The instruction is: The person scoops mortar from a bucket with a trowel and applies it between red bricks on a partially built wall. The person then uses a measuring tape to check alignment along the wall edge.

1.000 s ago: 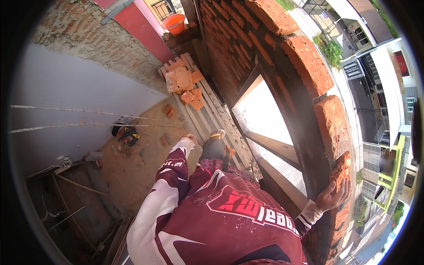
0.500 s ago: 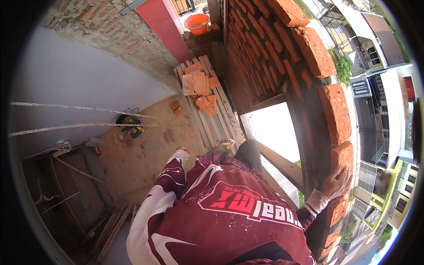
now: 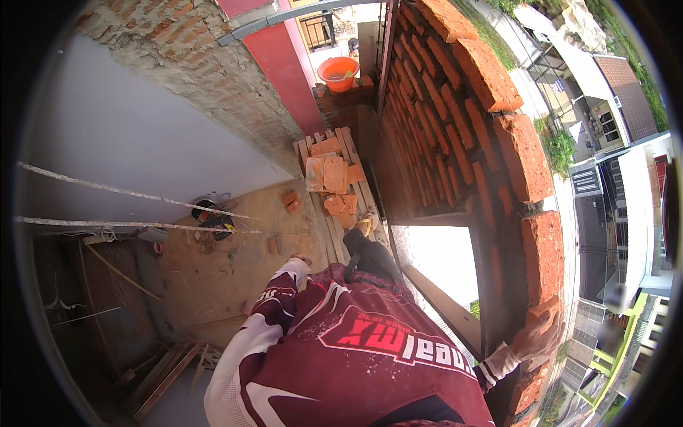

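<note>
My right hand (image 3: 535, 336) rests on the top course of the orange brick wall (image 3: 538, 260), its fingers stretched out along the bricks and a little blurred. Nothing shows in its grasp. Beside my body, over the dusty floor, hangs my left hand (image 3: 302, 259); it is small in the picture and its fingers are mostly hidden by the sleeve and angle. One foot (image 3: 366, 226) in a sandal is on a platform of wooden planks (image 3: 323, 220). Ahead of that foot sits a pile of loose bricks (image 3: 327, 174).
An orange tub (image 3: 339, 65) stands on a ledge at the far end. To my right is a bright wall opening (image 3: 435, 249) with a board. Two thin pale poles (image 3: 128, 188) cross the left side above a black and yellow tool (image 3: 219, 222). Timber (image 3: 167, 381) lies lower left.
My foot has come forward on the planks toward the brick pile. My right hand has shifted nearer my body along the wall top. The whole view has tilted slightly.
</note>
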Demonstrator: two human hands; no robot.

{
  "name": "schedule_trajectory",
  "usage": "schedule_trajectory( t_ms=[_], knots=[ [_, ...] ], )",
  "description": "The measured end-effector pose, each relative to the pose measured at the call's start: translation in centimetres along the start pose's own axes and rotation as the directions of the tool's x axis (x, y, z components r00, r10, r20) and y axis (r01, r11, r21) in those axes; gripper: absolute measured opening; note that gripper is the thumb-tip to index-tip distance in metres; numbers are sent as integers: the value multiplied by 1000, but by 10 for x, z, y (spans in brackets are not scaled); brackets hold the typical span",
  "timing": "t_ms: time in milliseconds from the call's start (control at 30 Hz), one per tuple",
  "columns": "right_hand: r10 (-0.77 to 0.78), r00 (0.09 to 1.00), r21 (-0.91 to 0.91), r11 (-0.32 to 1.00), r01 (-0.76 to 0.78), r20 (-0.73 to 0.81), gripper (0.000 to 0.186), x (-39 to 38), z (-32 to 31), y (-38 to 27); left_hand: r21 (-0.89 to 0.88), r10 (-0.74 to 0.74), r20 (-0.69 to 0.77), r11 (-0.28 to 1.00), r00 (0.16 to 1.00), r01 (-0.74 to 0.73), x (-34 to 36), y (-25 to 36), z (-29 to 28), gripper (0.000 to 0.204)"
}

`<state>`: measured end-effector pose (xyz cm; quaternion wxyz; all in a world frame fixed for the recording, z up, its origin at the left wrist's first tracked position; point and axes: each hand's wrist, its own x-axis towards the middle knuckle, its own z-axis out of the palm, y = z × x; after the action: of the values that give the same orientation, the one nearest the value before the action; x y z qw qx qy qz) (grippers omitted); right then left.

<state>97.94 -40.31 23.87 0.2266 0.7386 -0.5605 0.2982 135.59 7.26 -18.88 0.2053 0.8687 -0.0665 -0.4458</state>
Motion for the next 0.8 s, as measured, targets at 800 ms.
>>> schedule_trajectory(
  t_ms=[800],
  knots=[
    [-284, 922, -17, 954, 298, 262, 69, 90, 130, -260, -83, -343, -83, 938, 936, 336, 99, 58, -95, 25]
  ],
)
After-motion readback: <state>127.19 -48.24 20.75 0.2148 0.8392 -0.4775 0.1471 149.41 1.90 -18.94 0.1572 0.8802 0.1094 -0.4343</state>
